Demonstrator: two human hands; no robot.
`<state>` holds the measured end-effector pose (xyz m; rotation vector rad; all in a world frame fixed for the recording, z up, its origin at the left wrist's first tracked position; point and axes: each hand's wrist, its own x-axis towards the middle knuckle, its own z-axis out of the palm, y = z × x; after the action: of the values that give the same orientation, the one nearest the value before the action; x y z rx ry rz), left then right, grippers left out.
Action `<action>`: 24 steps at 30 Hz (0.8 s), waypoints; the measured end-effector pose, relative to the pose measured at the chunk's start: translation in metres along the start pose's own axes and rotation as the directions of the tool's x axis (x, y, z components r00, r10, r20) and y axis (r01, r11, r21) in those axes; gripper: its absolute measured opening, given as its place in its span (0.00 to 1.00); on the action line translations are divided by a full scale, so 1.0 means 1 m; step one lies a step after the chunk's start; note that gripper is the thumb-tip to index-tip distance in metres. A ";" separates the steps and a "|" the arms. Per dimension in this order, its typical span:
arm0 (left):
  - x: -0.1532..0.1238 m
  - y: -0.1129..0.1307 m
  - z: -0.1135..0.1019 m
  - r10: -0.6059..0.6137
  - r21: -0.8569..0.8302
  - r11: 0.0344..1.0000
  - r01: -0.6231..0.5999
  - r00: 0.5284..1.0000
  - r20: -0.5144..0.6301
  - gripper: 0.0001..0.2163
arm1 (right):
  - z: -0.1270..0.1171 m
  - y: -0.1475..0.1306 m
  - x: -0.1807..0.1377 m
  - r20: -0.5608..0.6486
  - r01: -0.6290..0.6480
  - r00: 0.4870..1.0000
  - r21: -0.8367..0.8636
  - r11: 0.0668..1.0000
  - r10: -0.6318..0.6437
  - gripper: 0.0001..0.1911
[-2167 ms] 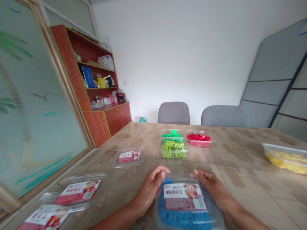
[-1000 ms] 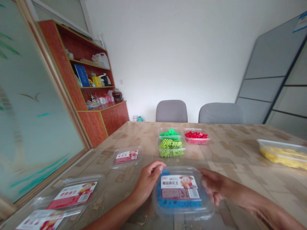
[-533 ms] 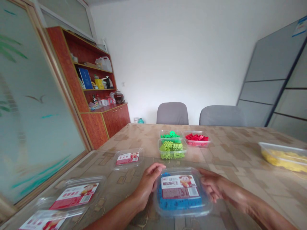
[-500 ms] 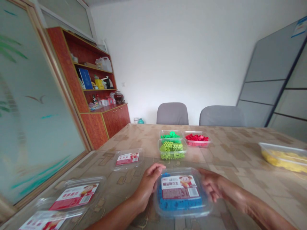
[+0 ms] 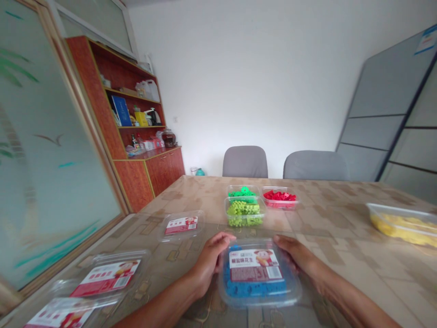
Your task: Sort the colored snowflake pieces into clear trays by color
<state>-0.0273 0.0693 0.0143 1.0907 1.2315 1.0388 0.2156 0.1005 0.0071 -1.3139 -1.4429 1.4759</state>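
Observation:
In front of me on the table is a clear plastic box (image 5: 257, 298) with blue pieces inside. Its lid (image 5: 290, 255) carries a red and white label and lies over the top. My left hand (image 5: 211, 257) is closed around the box's left side, thumb at the far left corner. On the other side, my right hand (image 5: 295, 255) grips the far right corner, its thumb on the lid's edge and its other fingers mostly hidden. Just beyond stands an open box of yellow-green pieces (image 5: 244, 213).
Behind it are boxes of green pieces (image 5: 243, 193) and red pieces (image 5: 280, 197). A box of yellow pieces (image 5: 403, 228) stands far right. Loose labelled lids lie at left: one lid (image 5: 180, 225) farther off, another lid (image 5: 109, 275) overlapping a nearer one. Grey chairs (image 5: 245, 161) stand behind the table.
My right hand has shifted up and left along the box's right side, its thumb now on the lid's far right corner. My left hand and the box stay nearly where they were.

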 end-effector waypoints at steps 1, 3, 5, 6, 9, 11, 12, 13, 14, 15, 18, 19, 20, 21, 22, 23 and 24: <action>0.001 -0.001 0.000 -0.006 0.017 1.000 0.007 1.000 -0.006 0.19 | 0.000 0.000 0.001 -0.007 0.001 1.000 -0.003 1.000 -0.001 0.23; 0.003 -0.002 -0.001 0.045 0.080 0.996 -0.043 0.999 -0.026 0.18 | 0.001 0.001 0.001 -0.037 0.017 0.999 -0.013 1.000 -0.017 0.24; 0.002 0.001 -0.001 0.228 0.212 0.953 -0.215 0.973 -0.041 0.16 | 0.004 0.001 -0.001 -0.059 0.048 0.997 -0.026 0.999 -0.050 0.26; 0.000 0.004 -0.001 0.344 0.301 0.898 -0.321 0.938 -0.027 0.15 | 0.006 0.000 -0.002 -0.066 0.068 0.995 -0.031 0.997 -0.070 0.27; -0.012 0.016 -0.002 0.539 0.549 0.653 -0.522 0.829 0.147 0.15 | 0.008 -0.003 -0.007 -0.082 0.134 0.987 -0.074 0.988 -0.140 0.31; -0.023 0.024 -0.004 0.474 0.637 0.544 -0.545 0.827 0.302 0.20 | 0.006 -0.007 -0.011 -0.101 0.216 0.964 -0.231 0.949 -0.245 0.32; -0.027 0.026 -0.005 0.411 0.669 0.506 -0.545 0.834 0.368 0.24 | 0.005 -0.009 -0.014 -0.107 0.265 0.942 -0.342 0.901 -0.318 0.32; -0.031 0.027 -0.006 0.347 0.695 0.474 -0.542 0.840 0.418 0.29 | 0.005 -0.012 -0.017 -0.102 0.310 0.913 -0.454 0.835 -0.394 0.32; -0.034 0.027 -0.007 0.289 0.714 0.450 -0.537 0.844 0.452 0.33 | 0.005 -0.014 -0.020 -0.081 0.346 0.885 -0.547 0.763 -0.459 0.31; -0.036 0.027 -0.008 0.246 0.727 0.435 -0.531 0.847 0.471 0.36 | 0.006 -0.017 -0.025 -0.048 0.374 0.863 -0.609 0.700 -0.503 0.30; -0.036 0.024 -0.008 0.199 0.746 0.434 -0.506 0.861 0.468 0.37 | 0.014 -0.024 -0.037 0.125 0.441 0.849 -0.701 0.560 -0.513 0.29; -0.036 0.023 -0.007 0.197 0.749 0.435 -0.499 0.865 0.462 0.37 | 0.017 -0.026 -0.041 0.178 0.452 0.852 -0.723 0.522 -0.492 0.29; -0.035 0.023 -0.006 0.197 0.752 0.432 -0.498 0.866 0.460 0.37 | 0.020 -0.028 -0.043 0.219 0.455 0.858 -0.745 0.488 -0.465 0.29; -0.034 0.023 -0.005 0.199 0.754 0.425 -0.500 0.865 0.462 0.36 | 0.023 -0.029 -0.045 0.241 0.449 0.864 -0.767 0.459 -0.442 0.30; -0.034 0.024 -0.004 0.201 0.754 0.418 -0.506 0.861 0.466 0.35 | 0.026 -0.030 -0.046 0.250 0.439 0.870 -0.785 0.437 -0.425 0.31; -0.033 0.024 -0.003 0.207 0.752 0.414 -0.513 0.857 0.472 0.34 | 0.027 -0.031 -0.046 0.251 0.429 0.875 -0.799 0.422 -0.415 0.31; -0.033 0.024 -0.003 0.215 0.748 0.412 -0.520 0.853 0.475 0.33 | 0.028 -0.031 -0.046 0.249 0.422 0.878 -0.807 0.413 -0.410 0.31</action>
<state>-0.0328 0.0419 0.0436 2.3407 1.2744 0.4415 0.1950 0.0541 0.0431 -1.2653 -2.4486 0.3634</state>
